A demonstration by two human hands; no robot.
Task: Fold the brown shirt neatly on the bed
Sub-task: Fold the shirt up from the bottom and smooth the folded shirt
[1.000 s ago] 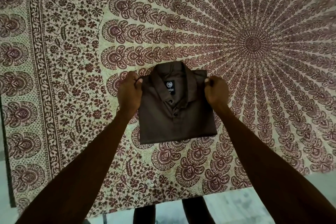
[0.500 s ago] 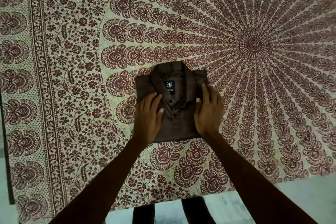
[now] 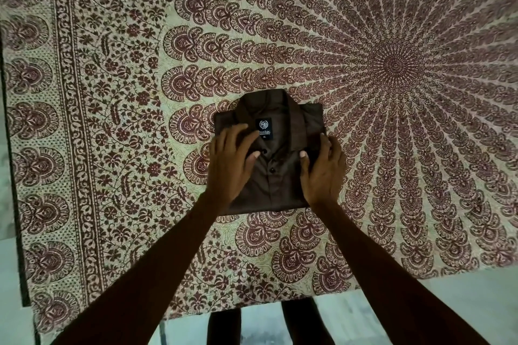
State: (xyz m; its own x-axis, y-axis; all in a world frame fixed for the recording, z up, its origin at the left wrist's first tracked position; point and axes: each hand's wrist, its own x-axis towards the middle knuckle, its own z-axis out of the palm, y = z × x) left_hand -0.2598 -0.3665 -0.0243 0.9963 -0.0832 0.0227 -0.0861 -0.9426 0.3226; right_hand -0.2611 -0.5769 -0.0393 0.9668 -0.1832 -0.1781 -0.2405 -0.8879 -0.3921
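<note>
Sliding up toward the collar since a moment ago, the left hand (image 3: 231,161) and right hand (image 3: 322,172) lie flat, fingers straight, pressing the folded brown shirt (image 3: 276,187), which sits buttoned-side up on the patterned bed (image 3: 112,126).

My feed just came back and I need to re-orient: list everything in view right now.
brown shirt: one, dark brown, folded into a rectangle with the collar at the far end, lying on the bedsheet.
neck label: one, black with white print, inside the collar.
buttons: two visible, dark, down the shirt front.
bedsheet: one, cream with maroon mandala print, spread over the bed.
floor: pale, along the bottom edge of the view.
legs: two, dark, at the bottom edge of the view.
left hand: one, fingers flat on the shirt's left half.
right hand: one, fingers flat along the shirt's right side.
</note>
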